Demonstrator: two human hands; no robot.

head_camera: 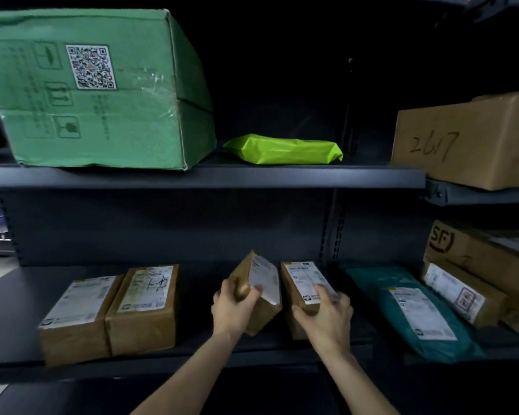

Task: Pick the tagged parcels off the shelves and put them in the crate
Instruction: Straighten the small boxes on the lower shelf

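head view, lower shelf (18,295): we logged two small brown parcels at centre, each bearing a white label. item one, the tilted parcel (264,283), stood raised on one edge with its label turned to the right; the left hand (234,307) gripped its near left corner, fingers curled round the brown side. item two, the flat parcel (303,283), lay just beside it on the shelf; the right hand (327,316) held its near end, fingers (325,293) laid over the label and thumb at the left corner. step, as we judged it: picking, both items gripped but neither yet clear of the shelf. next move, in our judgement: draw both out toward us without knocking the teal mailer (411,310) on the right or the nearest brown box (144,307) on the left, then find the crate, which we could not see. whether these labels were the wanted tags we could not read.
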